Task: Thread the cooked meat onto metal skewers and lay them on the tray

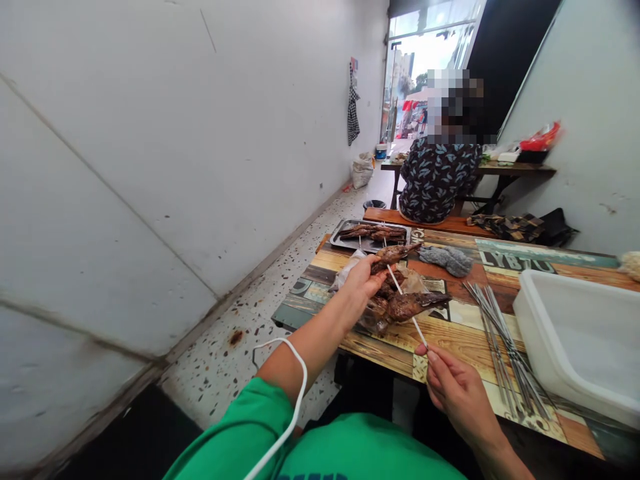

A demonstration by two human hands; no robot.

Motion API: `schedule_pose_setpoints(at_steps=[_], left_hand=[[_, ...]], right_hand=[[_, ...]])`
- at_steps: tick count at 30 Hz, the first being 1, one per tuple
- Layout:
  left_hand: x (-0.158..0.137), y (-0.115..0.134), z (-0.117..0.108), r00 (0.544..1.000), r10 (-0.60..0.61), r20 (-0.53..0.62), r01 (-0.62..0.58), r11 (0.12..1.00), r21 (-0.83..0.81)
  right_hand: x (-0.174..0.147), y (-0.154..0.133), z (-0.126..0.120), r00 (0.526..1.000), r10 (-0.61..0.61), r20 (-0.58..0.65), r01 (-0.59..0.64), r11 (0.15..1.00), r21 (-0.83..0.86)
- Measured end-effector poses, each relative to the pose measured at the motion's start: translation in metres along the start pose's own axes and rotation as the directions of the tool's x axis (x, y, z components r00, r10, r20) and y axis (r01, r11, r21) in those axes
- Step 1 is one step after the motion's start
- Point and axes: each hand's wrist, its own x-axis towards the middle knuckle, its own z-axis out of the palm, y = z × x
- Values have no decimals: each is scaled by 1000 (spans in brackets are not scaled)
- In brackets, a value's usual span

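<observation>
I have my right hand (453, 380) pinched narrow on the near end of a stick (419, 331), over the front edge of the desk (465, 327). My left hand (363, 279) is closed around the upper piece of meat (400, 252) at the stick's far end. Between my hands, the lower piece of meat (415, 307) lies along the stick; I cannot tell whether it is pierced. More meat sits below on a plastic bag (345, 270). Beyond it I see a metal tray (345, 247) bearing meat on sticks. To the right lie a grey cloth (447, 259), loose metal rods (505, 353) and a white tub (530, 327).
</observation>
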Motion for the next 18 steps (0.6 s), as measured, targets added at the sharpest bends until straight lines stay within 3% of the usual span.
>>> schedule_pose_setpoints(at_steps=[5, 10, 18], left_hand=[[-8, 5, 4, 998, -34, -60, 32, 999, -22], [-8, 10, 5, 996, -79, -49, 79, 997, -2], [-5, 17, 2, 998, -58, -38, 58, 998, 9]], right_hand=[[3, -4, 4, 1000, -22, 8, 22, 1000, -18], [0, -6, -2, 1000, 1, 29, 0, 1000, -26], [-10, -11, -12, 999, 40, 27, -38, 997, -61]])
